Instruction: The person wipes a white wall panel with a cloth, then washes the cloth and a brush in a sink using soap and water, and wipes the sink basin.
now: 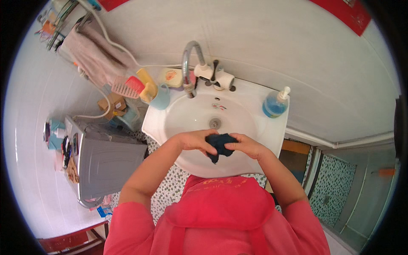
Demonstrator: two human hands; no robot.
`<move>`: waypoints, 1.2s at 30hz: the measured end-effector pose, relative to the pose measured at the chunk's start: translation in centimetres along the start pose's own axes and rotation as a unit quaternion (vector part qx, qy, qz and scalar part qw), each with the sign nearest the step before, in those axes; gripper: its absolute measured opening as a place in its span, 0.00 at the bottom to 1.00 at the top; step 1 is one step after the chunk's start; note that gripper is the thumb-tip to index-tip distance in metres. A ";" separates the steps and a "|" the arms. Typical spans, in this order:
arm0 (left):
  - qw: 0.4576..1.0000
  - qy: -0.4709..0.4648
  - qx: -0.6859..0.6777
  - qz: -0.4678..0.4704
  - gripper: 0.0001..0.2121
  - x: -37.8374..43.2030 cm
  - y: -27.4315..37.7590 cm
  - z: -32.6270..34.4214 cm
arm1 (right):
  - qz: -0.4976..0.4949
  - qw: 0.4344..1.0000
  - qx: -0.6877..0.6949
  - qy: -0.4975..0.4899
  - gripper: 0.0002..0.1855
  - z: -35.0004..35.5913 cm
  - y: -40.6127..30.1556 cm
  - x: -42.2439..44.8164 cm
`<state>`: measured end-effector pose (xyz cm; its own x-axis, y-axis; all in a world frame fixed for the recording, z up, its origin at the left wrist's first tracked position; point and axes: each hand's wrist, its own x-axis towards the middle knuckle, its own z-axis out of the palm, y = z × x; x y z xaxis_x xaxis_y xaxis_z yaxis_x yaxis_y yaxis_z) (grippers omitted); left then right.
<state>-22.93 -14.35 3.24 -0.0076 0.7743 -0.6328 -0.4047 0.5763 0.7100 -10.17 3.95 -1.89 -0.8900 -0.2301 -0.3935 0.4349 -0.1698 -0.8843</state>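
Both hands hold a small bunched dark cloth above the front part of a white washbasin. My left hand grips the cloth's left side, thumb in front. On its right side, my right hand pinches it between thumb and fingers. Behind the hands, the metal drain shows at the bottom of the bowl. A curved chrome faucet spout hangs over the bowl's back left, and its white mixer body has a dark lever. No water stream is visible.
A light-blue cup holding combs and brushes stands at the basin's left rim, near a yellow soap box. A pump bottle of blue liquid is at the right. A grey washing machine stands left; a pink towel hangs above.
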 end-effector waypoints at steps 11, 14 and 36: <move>0.884 0.179 0.347 0.256 0.48 14.0 9.3 7.2 | -0.177 0.876 0.311 0.324 0.30 -3.2 3.3 -11.6; 0.870 0.302 0.308 0.237 0.47 18.2 10.2 8.9 | -0.238 0.834 0.309 0.391 0.37 -3.9 1.3 -14.9; 0.865 0.222 0.195 0.405 0.22 6.0 5.2 8.0 | -0.254 0.907 0.104 0.318 0.16 -5.1 -3.3 -6.1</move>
<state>-17.81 -4.60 5.58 -0.5293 0.8391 0.1257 0.2367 0.0037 0.9716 -6.84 10.83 2.17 -0.8528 0.5173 -0.0717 -0.0965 -0.2909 -0.9519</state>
